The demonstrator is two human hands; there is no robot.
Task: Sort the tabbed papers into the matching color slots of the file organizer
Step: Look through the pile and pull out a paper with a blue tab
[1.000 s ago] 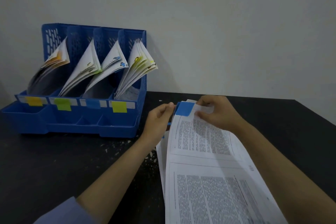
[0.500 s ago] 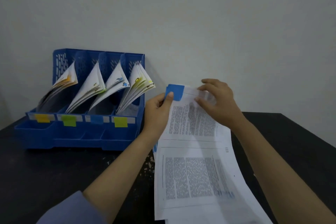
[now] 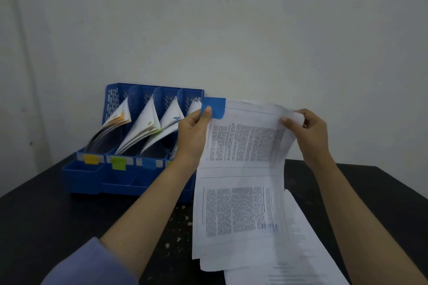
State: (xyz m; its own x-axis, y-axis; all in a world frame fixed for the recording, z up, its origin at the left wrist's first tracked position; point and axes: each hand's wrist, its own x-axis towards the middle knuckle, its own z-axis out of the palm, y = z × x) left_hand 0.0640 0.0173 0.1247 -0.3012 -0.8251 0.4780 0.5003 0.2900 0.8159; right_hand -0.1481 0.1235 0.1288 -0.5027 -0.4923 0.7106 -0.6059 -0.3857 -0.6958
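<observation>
A printed paper [image 3: 240,180] with a blue tab [image 3: 216,106] at its top left corner hangs lifted above the table. My left hand [image 3: 193,136] pinches its top left edge, thumb on the blue tab. My right hand [image 3: 309,132] pinches the top right corner. The blue file organizer [image 3: 92,178] stands at the left against the wall, with papers leaning in its slots. Its front labels read orange [image 3: 91,159], green [image 3: 118,164] and blue [image 3: 148,164]; my left forearm hides most of the rightmost label.
More loose printed papers [image 3: 301,250] lie on the black table [image 3: 46,227] below and right of the lifted sheet. Small pale crumbs [image 3: 183,227] dot the table near my left forearm. A plain wall stands behind.
Both hands have lifted the blue-tabbed paper up off the stack, and its top edge is now level with the organizer's top. The lower sheets stay on the table.
</observation>
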